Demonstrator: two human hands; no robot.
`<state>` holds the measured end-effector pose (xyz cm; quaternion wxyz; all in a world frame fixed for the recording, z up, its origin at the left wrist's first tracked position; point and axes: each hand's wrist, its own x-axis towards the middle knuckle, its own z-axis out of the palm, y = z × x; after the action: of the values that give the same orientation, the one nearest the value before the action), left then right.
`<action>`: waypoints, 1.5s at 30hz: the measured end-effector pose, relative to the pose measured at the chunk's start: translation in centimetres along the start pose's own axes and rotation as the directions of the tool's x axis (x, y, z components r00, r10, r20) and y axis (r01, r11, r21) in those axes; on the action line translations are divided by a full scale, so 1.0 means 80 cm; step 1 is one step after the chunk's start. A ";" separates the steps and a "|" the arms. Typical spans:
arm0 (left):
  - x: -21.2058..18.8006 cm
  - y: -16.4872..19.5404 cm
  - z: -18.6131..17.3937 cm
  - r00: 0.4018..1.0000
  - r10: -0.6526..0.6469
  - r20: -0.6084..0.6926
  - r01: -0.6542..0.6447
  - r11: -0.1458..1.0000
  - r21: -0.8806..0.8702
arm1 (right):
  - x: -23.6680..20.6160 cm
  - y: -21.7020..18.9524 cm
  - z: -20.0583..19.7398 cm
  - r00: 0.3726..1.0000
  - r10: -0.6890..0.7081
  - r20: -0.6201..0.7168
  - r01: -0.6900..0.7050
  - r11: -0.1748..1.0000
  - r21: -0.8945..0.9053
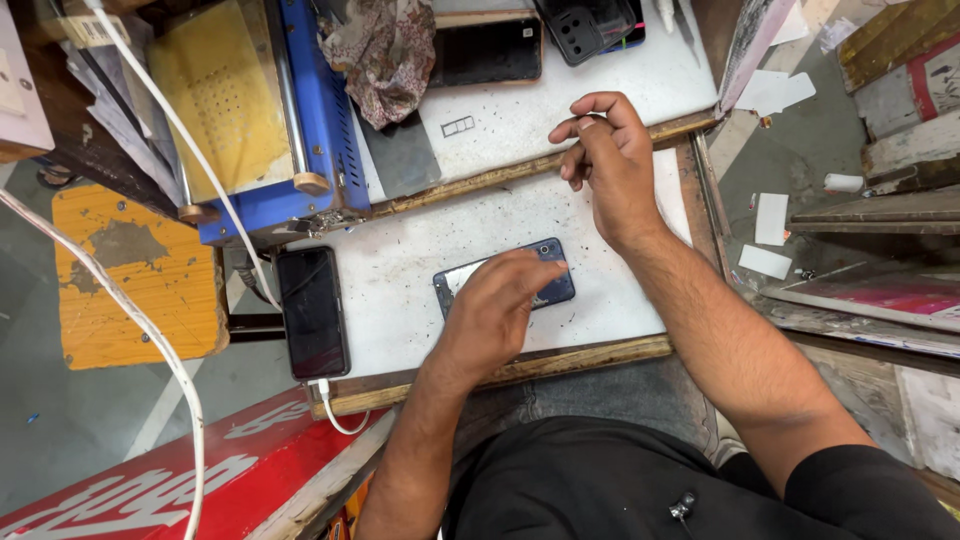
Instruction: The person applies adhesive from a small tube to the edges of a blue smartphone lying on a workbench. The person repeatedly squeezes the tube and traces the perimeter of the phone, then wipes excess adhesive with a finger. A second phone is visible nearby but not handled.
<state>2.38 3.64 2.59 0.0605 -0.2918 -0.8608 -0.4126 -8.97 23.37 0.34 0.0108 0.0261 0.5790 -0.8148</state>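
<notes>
**Left hand pins a blue phone flat; right hand hovers at the bench's back edge**

Left hand (500, 300) lies palm-down on a blue phone (548, 252) in the middle of the white bench (400, 270), fingers spread flat over it. No closed grip, just pressing down. The phone lies flat, camera end toward the right; a pale patch shows at its left end.

Right hand (605, 150) is up near the raised wooden edge at the back, fingers curled loosely, grip looks empty. Cannot tell if something tiny sits between the fingertips.

Around it: a black phone (312, 310) on a white cable (150, 330) at the bench's left edge, screen dark. Blue machine with a yellow top (250, 110) behind it. Patterned cloth (385, 55), another dark phone (487, 50) and a black phone case (590, 25) on the upper shelf.

Risks, as judgement: the bench is speckled with grit, so sliding the blue phone under pressure could scratch its underside. The black phone sits close to the edge; a tug on the cable could drag it off.
</notes>
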 end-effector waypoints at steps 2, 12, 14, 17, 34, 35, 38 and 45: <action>-0.001 0.001 0.001 0.999 0.031 -0.018 -0.031 0.999 0.029 | -0.001 0.001 0.001 1.000 -0.010 0.009 0.010 1.000 -0.010; 0.005 0.009 0.001 0.994 -0.107 -0.020 0.108 0.993 0.037 | -0.001 0.010 0.000 0.996 -0.065 0.069 0.069 0.996 -0.060; -0.001 0.003 0.004 0.995 -0.097 -0.002 0.097 0.995 -0.006 | -0.001 0.010 0.000 0.995 -0.068 0.067 0.073 0.995 -0.075; -0.012 -0.008 0.014 0.998 -0.005 -0.055 0.005 1.000 0.001 | -0.002 0.006 -0.002 0.993 -0.096 0.062 0.102 0.990 -0.093; -0.069 -0.046 -0.055 0.890 -0.428 0.157 0.354 0.867 0.351 | -0.029 -0.045 -0.057 0.952 -0.262 0.159 0.293 0.620 -0.728; -0.069 -0.050 -0.055 0.891 -0.430 0.148 0.363 0.869 0.337 | -0.039 -0.042 -0.059 0.941 -0.268 0.209 0.329 0.566 -0.756; -0.068 -0.058 -0.054 0.891 -0.440 0.110 0.395 0.873 0.286 | -0.068 -0.031 -0.069 0.973 -0.120 0.197 0.230 0.447 -0.864; -0.067 -0.066 -0.054 0.898 -0.419 0.135 0.380 0.893 0.242 | -0.123 -0.023 -0.092 0.949 -0.072 0.306 0.313 0.302 -0.900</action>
<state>3.27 -4.57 -0.01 -0.0749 -0.1367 -0.9429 -0.2945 1.00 30.77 0.21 -0.0137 -0.1399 0.9365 -0.3213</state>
